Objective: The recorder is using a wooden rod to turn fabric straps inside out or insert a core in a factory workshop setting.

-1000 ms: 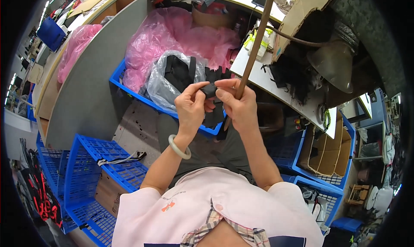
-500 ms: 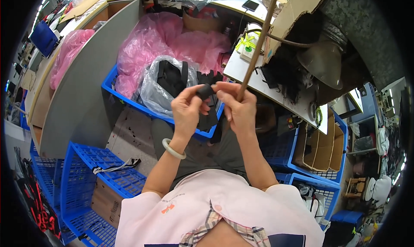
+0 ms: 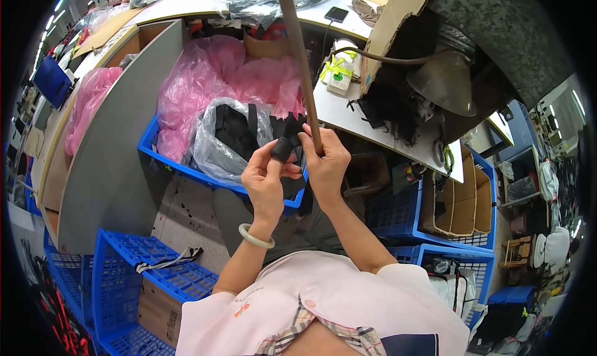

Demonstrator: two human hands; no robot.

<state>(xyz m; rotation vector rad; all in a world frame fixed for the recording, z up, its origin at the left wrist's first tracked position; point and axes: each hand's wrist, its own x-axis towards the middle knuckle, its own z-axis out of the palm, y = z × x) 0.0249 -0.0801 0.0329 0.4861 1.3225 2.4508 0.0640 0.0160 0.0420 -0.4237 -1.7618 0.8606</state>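
My left hand (image 3: 261, 185) pinches a short black fabric-like tube (image 3: 282, 149) between thumb and fingers. Close beside it, my right hand (image 3: 329, 169) is closed around the lower end of a long brown rod (image 3: 301, 64), which rises upward and leans slightly left. My right fingertips are near the black tube; whether they touch it is hard to tell. Below and beyond both hands is a blue crate (image 3: 186, 168), holding a clear plastic bag (image 3: 214, 154) with black pieces (image 3: 233, 129) inside. Loose black strips lie next to the bag, partly hidden by my hands.
Pink plastic bags (image 3: 193, 76) fill the crate's far side. To the right is a white table (image 3: 388, 132) with a metal lamp shade (image 3: 441, 85). A grey panel (image 3: 118, 132) stands at left. More blue crates (image 3: 118, 281) flank me, one with cardboard dividers (image 3: 444, 200).
The rod has swung from leaning right to leaning slightly left, and my right hand has turned with it. My left hand keeps the black tube. The whole view has shifted a little.
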